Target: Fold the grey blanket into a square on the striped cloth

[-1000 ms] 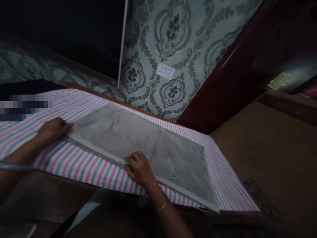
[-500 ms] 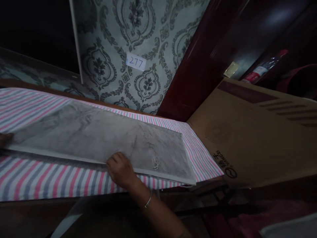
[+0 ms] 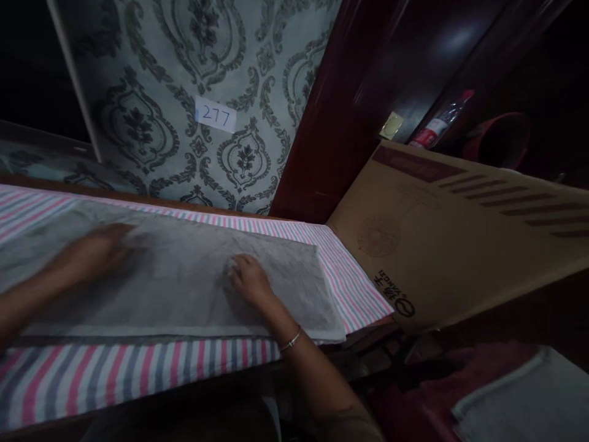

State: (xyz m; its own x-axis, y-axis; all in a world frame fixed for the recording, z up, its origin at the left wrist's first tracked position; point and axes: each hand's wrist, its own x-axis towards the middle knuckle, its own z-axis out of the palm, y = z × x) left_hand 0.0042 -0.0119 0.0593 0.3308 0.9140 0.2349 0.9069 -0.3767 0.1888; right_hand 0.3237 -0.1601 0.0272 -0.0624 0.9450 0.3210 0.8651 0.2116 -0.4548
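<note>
While gray cloth (image 3: 184,294) flanks the table's (image 3: 115,191) front edge, your left hand (image 3: 99,248) and right hand (image 3: 252,281) overlie the cloth, grips indeterminable.

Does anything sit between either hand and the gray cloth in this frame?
Nothing visible does. The left hand, blurred, and the right hand are both over the gray cloth with no object between; exact contact is hard to tell. The cardboard box stands off beyond the cloth's right end.

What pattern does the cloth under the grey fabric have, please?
The cloth has pink, white and blue-grey stripes: head view.
</note>
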